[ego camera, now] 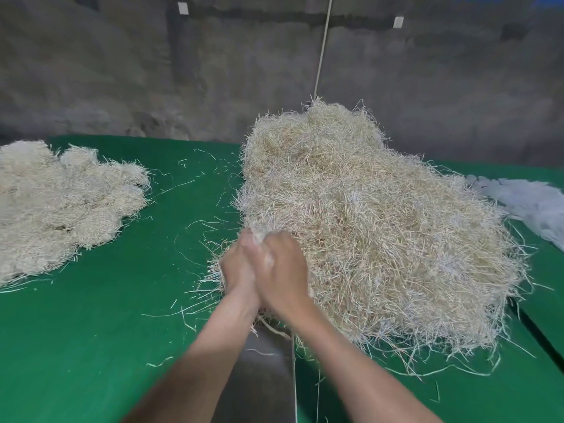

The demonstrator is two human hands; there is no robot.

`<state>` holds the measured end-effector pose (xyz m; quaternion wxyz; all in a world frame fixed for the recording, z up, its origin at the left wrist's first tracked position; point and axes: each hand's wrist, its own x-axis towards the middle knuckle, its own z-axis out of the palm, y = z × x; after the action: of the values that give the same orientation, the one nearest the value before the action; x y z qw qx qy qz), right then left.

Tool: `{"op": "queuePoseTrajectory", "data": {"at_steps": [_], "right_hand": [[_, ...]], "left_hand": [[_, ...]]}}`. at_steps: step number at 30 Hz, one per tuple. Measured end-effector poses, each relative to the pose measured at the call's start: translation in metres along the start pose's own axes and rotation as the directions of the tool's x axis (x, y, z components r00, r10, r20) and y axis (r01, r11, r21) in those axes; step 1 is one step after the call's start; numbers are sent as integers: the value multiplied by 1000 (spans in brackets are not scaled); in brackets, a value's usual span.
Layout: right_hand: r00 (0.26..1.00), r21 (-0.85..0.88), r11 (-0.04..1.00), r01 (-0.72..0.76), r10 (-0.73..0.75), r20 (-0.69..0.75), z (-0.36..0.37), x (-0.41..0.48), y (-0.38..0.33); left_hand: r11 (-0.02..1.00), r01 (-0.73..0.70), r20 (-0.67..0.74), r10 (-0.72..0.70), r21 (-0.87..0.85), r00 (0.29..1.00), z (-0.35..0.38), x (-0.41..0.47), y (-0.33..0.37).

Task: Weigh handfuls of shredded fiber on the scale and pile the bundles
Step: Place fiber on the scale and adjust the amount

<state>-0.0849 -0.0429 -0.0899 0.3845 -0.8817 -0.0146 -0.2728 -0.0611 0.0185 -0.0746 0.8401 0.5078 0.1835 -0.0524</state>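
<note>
Left hand [236,270] and right hand [283,270] grip one tuft [255,236], fingers [276,241] curled, at the fiber heap's [366,224] 7 o'clock edge. Advice: draw it free cleanly and shed stragglers. Bundle pile [61,203] lies at 9 o'clock.

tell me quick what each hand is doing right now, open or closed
Left hand: closed, grip round a tuft of pale straw-coloured shredded fibre.
Right hand: closed on the same tuft.
</note>
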Motion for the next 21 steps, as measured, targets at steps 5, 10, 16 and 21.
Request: {"op": "queuePoseTrajectory", "data": {"at_steps": [5, 10, 16, 21], "right_hand": [[980, 102, 993, -60, 78, -183, -8, 2, -3], [996, 86, 996, -28, 35, -81, -11, 2, -1], [971, 414, 887, -203, 127, 203, -20, -5, -15], [935, 576, 755, -313, 351, 48, -19, 8, -11]], "left_hand": [[989, -82, 128, 66, 123, 990, 8, -6, 3], [996, -51, 171, 38, 70, 985, 3, -10, -2], [836, -437, 233, 377, 331, 897, 9, -9, 10], [972, -158, 140, 134, 176, 981, 14, -4, 10]]}}
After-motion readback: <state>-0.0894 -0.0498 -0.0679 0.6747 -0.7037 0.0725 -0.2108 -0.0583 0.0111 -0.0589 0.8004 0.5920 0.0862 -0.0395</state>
